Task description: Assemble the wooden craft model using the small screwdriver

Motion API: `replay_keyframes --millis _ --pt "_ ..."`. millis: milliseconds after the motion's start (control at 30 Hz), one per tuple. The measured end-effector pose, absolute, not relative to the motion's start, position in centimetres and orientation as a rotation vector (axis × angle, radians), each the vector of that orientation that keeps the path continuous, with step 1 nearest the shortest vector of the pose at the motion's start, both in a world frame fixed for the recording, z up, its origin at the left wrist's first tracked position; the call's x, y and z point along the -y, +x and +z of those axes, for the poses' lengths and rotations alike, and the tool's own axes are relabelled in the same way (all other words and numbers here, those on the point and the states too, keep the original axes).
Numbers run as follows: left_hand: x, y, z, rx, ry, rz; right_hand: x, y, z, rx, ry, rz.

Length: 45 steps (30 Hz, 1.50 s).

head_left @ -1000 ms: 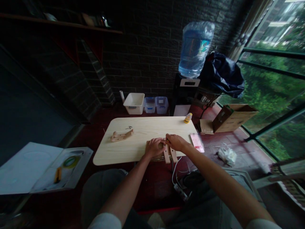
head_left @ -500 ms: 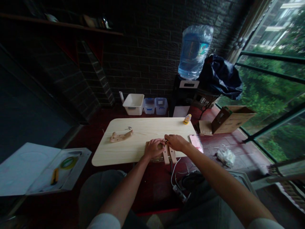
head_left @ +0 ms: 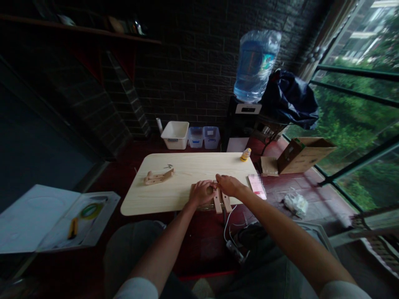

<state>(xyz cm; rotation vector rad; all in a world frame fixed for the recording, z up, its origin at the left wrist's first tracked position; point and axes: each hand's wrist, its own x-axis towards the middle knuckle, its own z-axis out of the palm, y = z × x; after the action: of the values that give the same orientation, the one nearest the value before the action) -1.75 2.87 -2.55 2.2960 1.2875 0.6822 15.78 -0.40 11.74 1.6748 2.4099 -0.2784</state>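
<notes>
Near the front edge of the table, my left hand [head_left: 203, 192] curls over a wooden piece, its fingers and thumb pressing around it. Two narrow wooden bars [head_left: 226, 202] with holes stick out toward me, beyond the table's near edge. My right hand [head_left: 229, 185] is closed at the far end of these bars, touching my left fingertips. Whatever small thing it pinches is hidden by the fingers. Under my left hand lies a flat brown board [head_left: 193, 192], mostly covered. Another wooden assembly [head_left: 158, 177], with curved ends, rests on the left of the table.
The pale table [head_left: 187, 164] also bears small dark metal parts [head_left: 168, 166], a yellow-based bottle [head_left: 245, 155] and a pink-screened phone [head_left: 257, 187]. An open white case [head_left: 102, 207] stands at left. A white cable [head_left: 228, 224] hangs below the table. Plastic bins [head_left: 175, 141] stand behind it.
Both hands stay at the same place on the wood. My right hand's fingers have shifted slightly. The whole view has moved a little.
</notes>
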Motion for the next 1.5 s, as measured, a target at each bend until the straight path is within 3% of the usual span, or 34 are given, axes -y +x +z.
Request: replay_keyframes --millis 1500 --pt "-0.8 -1.1 -1.7 -1.293 2.493 0.683 0.0 15.8 12.2 -2.416 1.574 -0.243"
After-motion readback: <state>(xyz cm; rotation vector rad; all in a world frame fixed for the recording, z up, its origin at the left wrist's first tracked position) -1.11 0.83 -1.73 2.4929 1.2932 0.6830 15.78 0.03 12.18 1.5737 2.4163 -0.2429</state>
